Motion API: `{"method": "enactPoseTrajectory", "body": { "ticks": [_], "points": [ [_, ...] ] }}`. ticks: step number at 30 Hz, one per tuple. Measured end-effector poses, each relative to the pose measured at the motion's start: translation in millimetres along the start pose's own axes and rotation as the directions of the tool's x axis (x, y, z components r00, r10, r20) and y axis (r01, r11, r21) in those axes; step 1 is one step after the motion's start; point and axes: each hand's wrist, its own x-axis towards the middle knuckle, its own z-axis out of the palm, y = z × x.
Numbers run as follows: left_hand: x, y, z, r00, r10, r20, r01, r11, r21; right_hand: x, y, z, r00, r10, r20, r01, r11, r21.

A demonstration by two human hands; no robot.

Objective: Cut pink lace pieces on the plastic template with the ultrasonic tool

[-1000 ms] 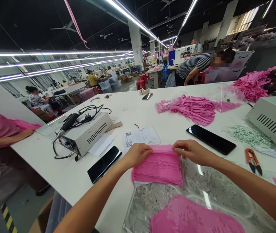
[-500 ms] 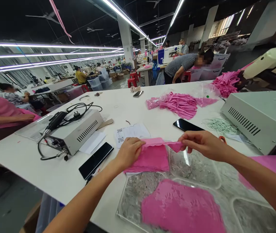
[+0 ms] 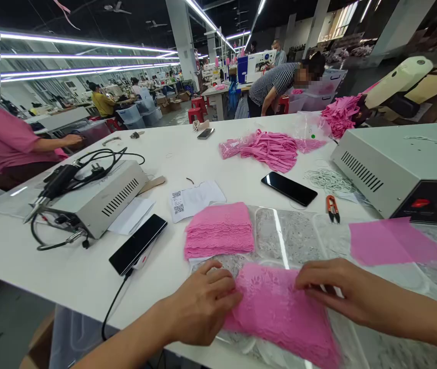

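Observation:
My left hand (image 3: 203, 302) and my right hand (image 3: 337, 287) both rest on a pink lace piece (image 3: 279, 312) lying at the near edge of the white table (image 3: 87, 277). The left fingers curl onto its left edge, the right fingers press its upper right edge. A folded stack of pink lace (image 3: 220, 229) sits just beyond, apart from both hands. The pieces lie on clear plastic sheets (image 3: 291, 236) over patterned lace. A flat pink sheet (image 3: 393, 241) lies to the right.
A grey machine box (image 3: 91, 200) with cables stands left; another grey box (image 3: 398, 164) stands right. Two black phones (image 3: 138, 243) (image 3: 289, 188), orange snips (image 3: 331, 206), a paper label (image 3: 193, 199) and a pile of pink strips (image 3: 270, 148) lie on the table. A person in pink sits at left.
Both hands let go of the folded lace stack, which now lies flat, and moved toward me onto the nearer lace piece. The view tilted down and right.

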Motion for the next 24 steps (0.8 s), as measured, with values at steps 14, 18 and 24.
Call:
{"method": "enactPoseTrajectory", "body": {
  "ticks": [14,18,24],
  "points": [
    [26,-109,7.1,0.861,-0.458,-0.22,0.453,0.888,-0.076,143,39,-5,0.982,-0.087,-0.169,0.075,0.994,-0.078],
    [27,-113,3.0,0.864,-0.472,-0.174,0.45,0.88,-0.148,149,47,-13,0.994,-0.04,-0.105,0.043,0.999,0.025],
    [30,-117,-1.7,0.861,-0.494,-0.122,0.467,0.862,-0.198,154,54,-20,0.999,0.038,-0.005,-0.037,0.987,0.154]
  ]
}}
